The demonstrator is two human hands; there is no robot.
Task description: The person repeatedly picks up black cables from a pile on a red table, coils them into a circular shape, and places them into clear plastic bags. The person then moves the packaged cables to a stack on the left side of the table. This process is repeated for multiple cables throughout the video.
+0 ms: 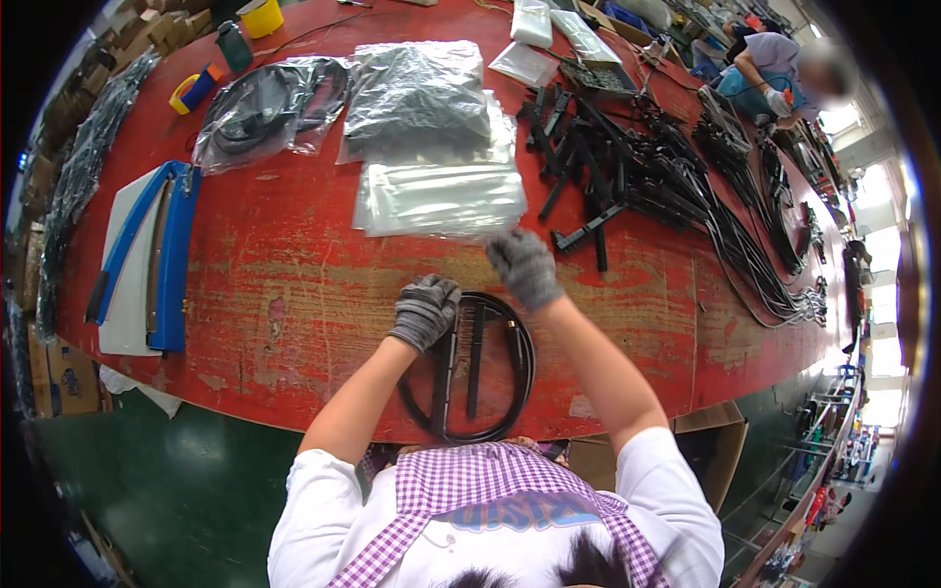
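Note:
A coiled black cable with black plastic bars across it (477,367) lies on the red table (274,294) close to its near edge. My left hand (425,310), in a grey knit glove, presses down on the coil's upper left part. My right hand (524,267), also gloved, is raised past the coil and pinches the near edge of a stack of clear plastic bags (436,199). Whether one bag is separated from the stack cannot be told.
A blue-and-white bag sealer (152,260) lies at the left. Bagged black cables (265,108) and a dark filled bag (417,93) sit farther back. Loose black bars (588,167) and cable bundles (765,245) spread to the right. Another person (774,69) works at the far end.

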